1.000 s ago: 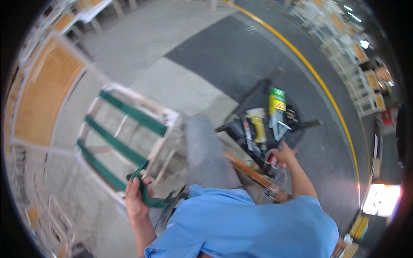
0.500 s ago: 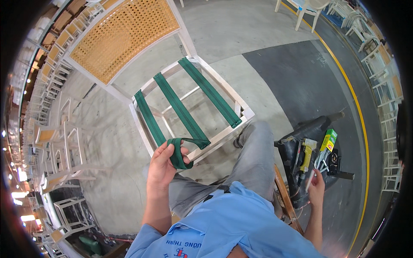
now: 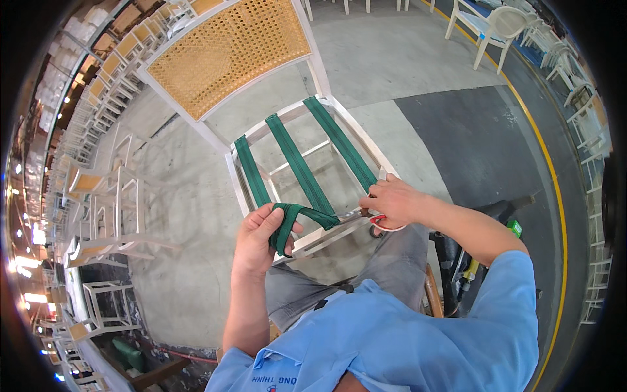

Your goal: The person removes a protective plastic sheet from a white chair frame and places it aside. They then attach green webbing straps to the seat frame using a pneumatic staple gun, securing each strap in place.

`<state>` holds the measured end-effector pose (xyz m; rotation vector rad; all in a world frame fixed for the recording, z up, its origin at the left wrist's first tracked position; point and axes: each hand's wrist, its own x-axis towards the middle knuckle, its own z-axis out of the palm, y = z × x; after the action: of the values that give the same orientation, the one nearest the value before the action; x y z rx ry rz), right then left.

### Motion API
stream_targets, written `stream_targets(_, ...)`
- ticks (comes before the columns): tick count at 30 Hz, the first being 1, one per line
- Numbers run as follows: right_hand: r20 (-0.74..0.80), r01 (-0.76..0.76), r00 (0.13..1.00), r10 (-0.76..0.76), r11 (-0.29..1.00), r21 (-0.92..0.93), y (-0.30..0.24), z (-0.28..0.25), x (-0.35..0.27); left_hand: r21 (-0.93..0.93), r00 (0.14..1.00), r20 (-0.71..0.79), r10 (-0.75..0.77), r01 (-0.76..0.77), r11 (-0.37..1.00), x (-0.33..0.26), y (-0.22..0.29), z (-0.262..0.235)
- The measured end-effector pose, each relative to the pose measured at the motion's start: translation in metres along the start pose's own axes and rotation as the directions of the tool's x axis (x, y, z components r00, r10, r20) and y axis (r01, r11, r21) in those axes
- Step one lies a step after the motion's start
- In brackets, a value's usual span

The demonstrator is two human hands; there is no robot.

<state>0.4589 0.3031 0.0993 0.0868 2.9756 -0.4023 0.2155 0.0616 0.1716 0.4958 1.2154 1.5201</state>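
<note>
My left hand (image 3: 261,238) is closed around the loose end of the green webbing strap (image 3: 290,219), pulling it up and back over the front rail of the white chair frame (image 3: 238,186) that stands on the concrete floor (image 3: 405,59) just in front of my knees. My right hand (image 3: 395,202) is closed on a pair of red-handled scissors (image 3: 385,224), whose blades point left along the front rail toward the strap; whether they already touch the webbing I cannot tell. Three green strips run front to back across the open seat, and the one I hold is the tail of the middle strip, folded over near the rail. To do this cut well, I judge I should keep the tail taut with my left hand so the webbing lies flat and does not bunch between the blades, bring the scissors square across the strap just beside the rail, and keep my left fingers (image 3: 277,219) well clear of the blades. The cane backrest (image 3: 228,49) tilts away from me, and rows of other white chair frames (image 3: 98,202) stand to my left.
</note>
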Motion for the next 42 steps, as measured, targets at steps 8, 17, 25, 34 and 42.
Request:
stream_targets(8,0.149,0.128,0.982,-0.112,0.987,-0.100,0.000,0.011,0.029,0.047,0.995,-0.096,0.009,-0.005,0.999,-0.009,0.001,0.001)
stream_targets(17,-0.247,-0.011,0.969,0.032,0.996,0.088,-0.030,0.030,0.018,0.088,0.998,-0.057,0.041,-0.036,0.995,0.002,0.003,0.011)
stream_targets(25,-0.217,-0.431,-0.218,0.952,0.106,0.896,-0.104,0.127,-0.192,0.194,0.994,-0.036,0.106,-0.097,0.976,-0.028,-0.030,-0.025)
stream_targets(34,-0.124,-0.667,-0.667,0.735,-0.514,0.539,-0.177,0.224,-0.385,0.315,0.979,0.155,-0.132,0.078,0.946,-0.004,-0.043,0.043)
stream_targets(42,0.052,-0.324,0.293,0.955,0.048,0.945,-0.092,0.113,-0.217,0.182,0.916,0.395,-0.066,-0.008,0.983,-0.001,-0.027,0.055)
